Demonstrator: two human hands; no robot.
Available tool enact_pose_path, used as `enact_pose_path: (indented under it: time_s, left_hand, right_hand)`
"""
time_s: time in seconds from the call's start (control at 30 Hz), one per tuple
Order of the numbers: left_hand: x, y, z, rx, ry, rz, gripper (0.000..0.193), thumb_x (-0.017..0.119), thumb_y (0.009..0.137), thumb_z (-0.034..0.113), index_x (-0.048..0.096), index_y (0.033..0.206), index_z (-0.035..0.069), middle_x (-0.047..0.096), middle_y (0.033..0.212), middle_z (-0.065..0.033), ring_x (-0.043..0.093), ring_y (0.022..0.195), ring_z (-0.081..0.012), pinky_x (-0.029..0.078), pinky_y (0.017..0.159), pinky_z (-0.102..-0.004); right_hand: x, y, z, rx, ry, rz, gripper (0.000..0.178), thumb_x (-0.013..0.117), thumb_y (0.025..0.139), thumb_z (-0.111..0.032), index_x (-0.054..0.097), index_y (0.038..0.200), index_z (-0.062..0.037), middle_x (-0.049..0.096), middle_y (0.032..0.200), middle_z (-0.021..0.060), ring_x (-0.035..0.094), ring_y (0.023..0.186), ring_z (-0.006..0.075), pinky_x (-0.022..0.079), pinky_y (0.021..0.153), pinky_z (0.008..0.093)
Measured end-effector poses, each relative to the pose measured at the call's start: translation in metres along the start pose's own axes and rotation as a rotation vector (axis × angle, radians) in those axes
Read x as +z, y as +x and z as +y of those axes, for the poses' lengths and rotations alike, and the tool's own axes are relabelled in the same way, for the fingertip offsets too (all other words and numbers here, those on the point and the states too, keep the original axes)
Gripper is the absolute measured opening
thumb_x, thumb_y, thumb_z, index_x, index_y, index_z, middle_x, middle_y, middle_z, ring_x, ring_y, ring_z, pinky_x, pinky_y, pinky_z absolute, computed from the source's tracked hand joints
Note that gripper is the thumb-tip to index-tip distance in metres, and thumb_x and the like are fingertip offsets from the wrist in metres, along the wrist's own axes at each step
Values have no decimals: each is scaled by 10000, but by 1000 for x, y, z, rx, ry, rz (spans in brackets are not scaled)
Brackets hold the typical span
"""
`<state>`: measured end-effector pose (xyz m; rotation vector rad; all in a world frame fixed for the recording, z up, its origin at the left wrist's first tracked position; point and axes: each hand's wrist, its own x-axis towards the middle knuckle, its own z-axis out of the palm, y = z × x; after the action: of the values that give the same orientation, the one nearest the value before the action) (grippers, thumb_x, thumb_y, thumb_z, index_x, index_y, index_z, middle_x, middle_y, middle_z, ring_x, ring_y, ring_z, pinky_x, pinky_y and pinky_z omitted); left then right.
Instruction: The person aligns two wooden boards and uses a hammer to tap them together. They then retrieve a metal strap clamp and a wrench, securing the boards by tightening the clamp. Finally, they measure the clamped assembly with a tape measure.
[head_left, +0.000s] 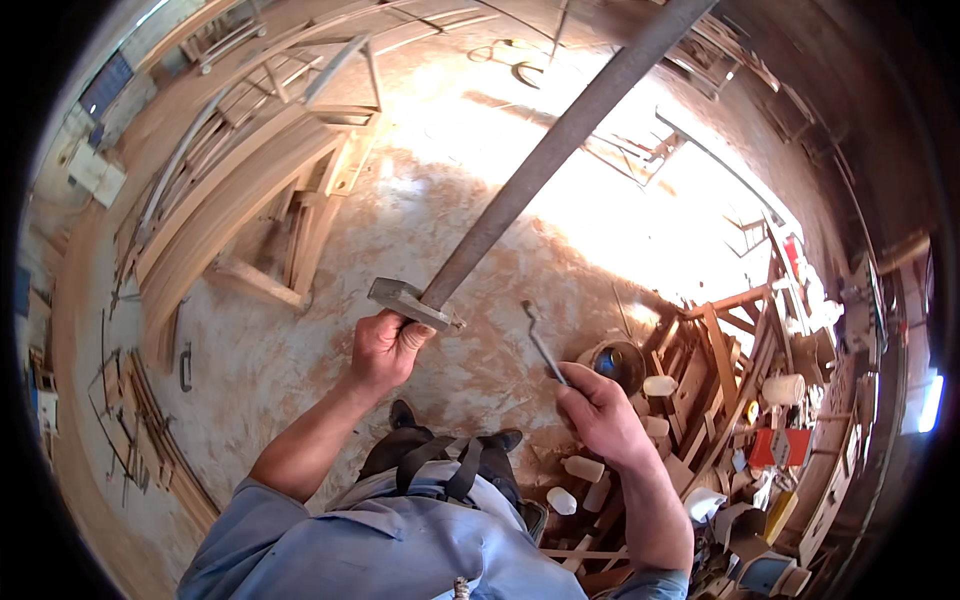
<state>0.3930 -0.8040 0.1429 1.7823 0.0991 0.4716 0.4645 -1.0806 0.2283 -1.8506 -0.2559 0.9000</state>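
Observation:
My left hand (384, 350) is closed around the near end of a long grey bar clamp (530, 175), thumb pressed against its metal jaw (400, 297). From there the bar slants up to the far right and leaves the picture at the top edge. My right hand (603, 408) grips a slim metal wrench (543, 343) with a bent head, which points away from me and to the left. A short gap separates the wrench from the jaw. The fingertips of my left hand are partly hidden behind the jaw.
Wooden frames and long boards (250, 190) stand at the left. At the right lies a heap of wood offcuts (715, 370) with white plastic bottles (583, 468), a round metal bucket (618, 365) and a red box (781, 447). A C-shaped metal piece (185, 367) is on the floor (300, 370).

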Motion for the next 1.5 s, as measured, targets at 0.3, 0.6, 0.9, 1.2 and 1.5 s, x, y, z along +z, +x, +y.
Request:
enact_pose_path:
  time_s: [0.3,0.6,0.9,1.2,1.5]
  left_hand:
    - [-155,-37,-30,-49,-171,-17,276,625,904,305,622,895,29,545,630,10,453,544,-54,362,482,-238]
    - [-232,-56,-42,-90,-272,101,280,607,914,300,606,859,26,522,605,21,444,508,-46,343,453,-226]
    - [-265,-27,-51,-206,-214,287,265,604,921,287,595,854,30,510,572,11,446,458,-50,338,420,-218]
    - [-276,-1,-76,-229,16,474,177,637,895,200,644,913,24,582,657,-4,517,544,-70,407,484,-234]
    - [-290,9,-83,-205,291,514,132,671,843,159,670,929,58,637,745,-52,597,604,-174,464,555,-283]
  right_hand:
    - [123,124,-80,32,-300,-579,213,458,969,-193,607,1013,-48,578,634,0,485,557,54,402,516,243]
    - [197,208,-124,-88,-340,-934,253,496,960,-192,615,1146,-69,513,625,-25,448,577,51,395,544,236]
    - [231,305,-160,-183,-484,-1087,290,509,958,-158,592,1207,-36,516,669,-19,454,620,55,400,574,241]
    - [233,357,-235,-226,-858,-1146,341,526,940,-262,596,1218,-76,674,1002,128,630,934,228,470,862,330]
    - [258,361,-282,-339,-1120,-1215,334,467,935,-247,600,1174,-56,655,945,163,627,898,274,471,857,376]
